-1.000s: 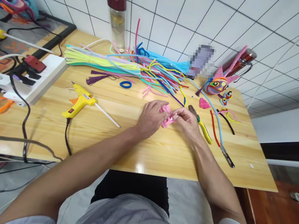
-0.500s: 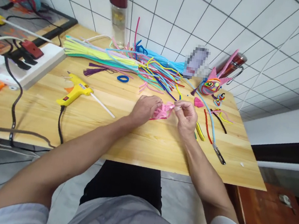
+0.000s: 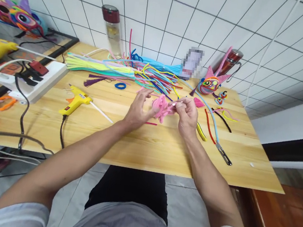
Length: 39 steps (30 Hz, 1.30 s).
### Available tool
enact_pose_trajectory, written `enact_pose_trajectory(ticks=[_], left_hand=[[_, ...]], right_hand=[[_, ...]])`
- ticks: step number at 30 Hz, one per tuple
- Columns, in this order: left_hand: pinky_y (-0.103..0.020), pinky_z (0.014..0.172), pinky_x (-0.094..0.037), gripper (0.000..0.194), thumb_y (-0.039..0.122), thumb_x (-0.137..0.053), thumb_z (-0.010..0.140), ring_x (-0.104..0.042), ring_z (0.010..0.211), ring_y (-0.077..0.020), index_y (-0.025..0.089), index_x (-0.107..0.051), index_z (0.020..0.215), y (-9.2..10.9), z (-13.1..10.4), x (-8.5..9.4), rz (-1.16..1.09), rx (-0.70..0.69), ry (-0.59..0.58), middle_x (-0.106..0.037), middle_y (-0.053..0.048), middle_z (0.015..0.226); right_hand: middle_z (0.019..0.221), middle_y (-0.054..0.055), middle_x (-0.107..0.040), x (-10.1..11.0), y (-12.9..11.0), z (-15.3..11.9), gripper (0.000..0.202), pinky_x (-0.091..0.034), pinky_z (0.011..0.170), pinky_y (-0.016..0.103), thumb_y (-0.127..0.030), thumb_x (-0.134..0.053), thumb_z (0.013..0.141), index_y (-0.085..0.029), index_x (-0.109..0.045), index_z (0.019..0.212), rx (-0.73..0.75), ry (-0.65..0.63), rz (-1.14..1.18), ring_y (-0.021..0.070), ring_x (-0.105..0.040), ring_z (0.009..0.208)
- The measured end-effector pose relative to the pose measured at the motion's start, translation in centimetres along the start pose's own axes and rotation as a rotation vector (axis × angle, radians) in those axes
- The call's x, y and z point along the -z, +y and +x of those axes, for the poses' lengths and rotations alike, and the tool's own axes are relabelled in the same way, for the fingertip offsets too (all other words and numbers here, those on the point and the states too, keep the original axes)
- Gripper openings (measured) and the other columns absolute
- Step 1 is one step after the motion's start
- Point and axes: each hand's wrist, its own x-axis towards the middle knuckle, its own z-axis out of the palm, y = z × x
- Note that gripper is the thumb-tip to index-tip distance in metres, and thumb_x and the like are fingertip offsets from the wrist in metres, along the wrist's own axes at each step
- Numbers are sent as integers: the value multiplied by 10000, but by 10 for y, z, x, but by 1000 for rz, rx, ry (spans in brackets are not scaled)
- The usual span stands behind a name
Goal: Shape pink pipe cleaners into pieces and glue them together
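Note:
My right hand [image 3: 188,115] pinches one end of a pink bundle of looped pipe cleaners [image 3: 160,106] just above the table. Something small and whitish shows at its fingertips, too small to name. On the bundle's left side is my left hand [image 3: 138,108], fingers spread apart. Its thumb reaches the bundle's edge; I cannot tell whether it touches. A short red-pink pipe cleaner [image 3: 151,123] lies below the bundle. Just behind my right hand rests a pink ribbed piece [image 3: 198,102], and a yellow-and-dark strip [image 3: 201,132] lies beside that wrist.
At left lie a yellow glue gun [image 3: 77,100] and a white power strip [image 3: 42,81] with cables. Loose pipe cleaners [image 3: 101,66] and a glass bottle [image 3: 112,34] are at the back. A colourful fish-like figure [image 3: 210,84] and nail clippers [image 3: 223,154] are to the right.
My left hand has let go of the pink bundle, its fingers opening out to the left. The bundle shows more fully, held by my right hand. The whole view has shifted slightly.

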Motion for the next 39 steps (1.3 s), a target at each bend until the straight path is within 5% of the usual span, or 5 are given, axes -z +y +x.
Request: enact_pose_trajectory(ticks=[4,9,20,32,39], left_hand=[[-480,1209,-454,883,534,-793,855,-506,1499,-330,199,-434,1590,7,1,-6,-92,37,-152,-495,-195,1636],[-432,1074,-556,621,462,-723,888,-715,1207,-296,142,-624,1411,1,4,-11,-245,240,-307,-744,-136,1300],[-513,1194,-399,366,251,-643,959,-585,1367,-292,248,-700,1321,20,-3,-11,265,-188,-75,-673,-112,1455],[-294,722,-501,248,407,-639,997,-631,752,-160,196,-770,999,35,-2,-13,-201,170,-30,-766,-44,903],[-288,794,-559,301,438,-619,1005,-691,858,-173,183,-774,1049,40,0,-9,-308,208,-52,-793,-56,1019]], right_hand=[[771,-31,-725,0,-1,2,464,-589,655,296,-630,-817,846,-274,-575,1021,-62,-59,83,160,-705,678],[729,-52,-666,0,-6,3,401,-566,629,295,-552,-806,863,-278,-604,1075,-113,-99,163,155,-682,645],[788,-36,-758,1,-6,8,414,-576,574,244,-459,-857,783,-271,-635,1078,-182,16,157,150,-718,672],[914,4,-765,-11,-4,-4,384,-568,669,278,-533,-885,780,-256,-668,934,-68,-37,52,153,-692,770],[792,-14,-711,-8,-6,-6,359,-521,648,288,-558,-847,838,-239,-750,973,-97,-129,-128,140,-620,685]])
